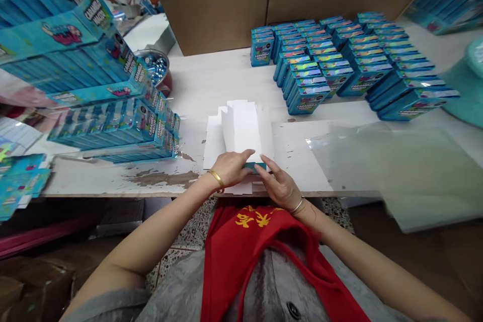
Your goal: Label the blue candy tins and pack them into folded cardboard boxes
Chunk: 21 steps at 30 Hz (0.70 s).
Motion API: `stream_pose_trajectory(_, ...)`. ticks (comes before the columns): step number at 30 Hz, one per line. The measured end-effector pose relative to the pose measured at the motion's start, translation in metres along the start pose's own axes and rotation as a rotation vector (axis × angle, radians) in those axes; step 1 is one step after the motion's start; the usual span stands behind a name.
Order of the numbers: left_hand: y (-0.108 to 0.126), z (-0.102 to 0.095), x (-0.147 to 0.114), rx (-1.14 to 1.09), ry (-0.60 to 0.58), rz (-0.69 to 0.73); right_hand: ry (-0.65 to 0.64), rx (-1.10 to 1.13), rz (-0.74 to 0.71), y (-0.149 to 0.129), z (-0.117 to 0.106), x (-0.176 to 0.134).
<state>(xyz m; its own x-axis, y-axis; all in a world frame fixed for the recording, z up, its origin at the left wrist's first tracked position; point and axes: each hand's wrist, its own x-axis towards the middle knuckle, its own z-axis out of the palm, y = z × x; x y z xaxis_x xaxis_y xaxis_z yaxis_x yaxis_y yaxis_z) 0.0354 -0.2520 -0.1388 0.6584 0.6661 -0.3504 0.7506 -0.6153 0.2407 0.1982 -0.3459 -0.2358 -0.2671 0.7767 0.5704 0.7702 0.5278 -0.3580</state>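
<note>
A partly folded carton [247, 126], white inside with a blue outer edge showing, lies on the table straight in front of me. My left hand [234, 167] grips its near left edge, thumb and fingers closed on the blue strip. At the near right corner, my right hand [279, 186] has its fingertips on the same blue edge, with the fingers bent toward each other. More white flat card [213, 141] lies under and to the left of the carton. Parts of the folded edge are hidden by my fingers.
Filled blue candy boxes [307, 99] stand in rows at the back right. Wrapped stacks of blue boxes [128, 121] rise at left, by a bowl of blue-wrapped candies [156, 70]. Clear plastic sheets [415, 161] overhang the right front edge. A large cardboard box [222, 10] stands behind.
</note>
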Motion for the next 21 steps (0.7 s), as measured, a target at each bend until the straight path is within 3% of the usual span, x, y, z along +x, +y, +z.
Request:
stream_pose_trajectory(2, 0.002, 0.000, -0.001, -0.085, 0.029, -0.027, -0.022, -0.074, -0.064, 0.001, 0.002, -0.002)
stream_pose_trajectory(3, 0.002, 0.003, -0.004, -0.130, 0.101, -0.023, -0.038, -0.111, -0.080, 0.002, 0.003, -0.003)
stream_pose_trajectory(7, -0.002, 0.037, -0.028, -0.352, 0.702, -0.025, -0.098, -0.228, -0.114, 0.001, 0.002, -0.003)
stream_pose_trajectory(9, -0.003, 0.061, -0.037, -0.519, 0.840, -0.082, -0.128, -0.284, -0.124, -0.003, 0.000, -0.001)
stream_pose_trajectory(12, 0.003, 0.089, -0.040, -0.689, 0.719, -0.123, -0.163, -0.373, -0.118, -0.010, -0.001, 0.004)
stream_pose_trajectory(15, 0.010, 0.097, -0.035, -0.671, 0.635, -0.157, -0.167, -0.431, -0.084, -0.017, 0.003, 0.009)
stream_pose_trajectory(18, 0.007, 0.084, -0.035, -0.517, 0.635, -0.153, -0.172, -0.449, -0.018, -0.022, 0.005, 0.016)
stream_pose_trajectory(21, 0.002, 0.060, -0.037, -0.224, 0.703, -0.067, -0.199, -0.432, 0.030, -0.024, 0.005, 0.023)
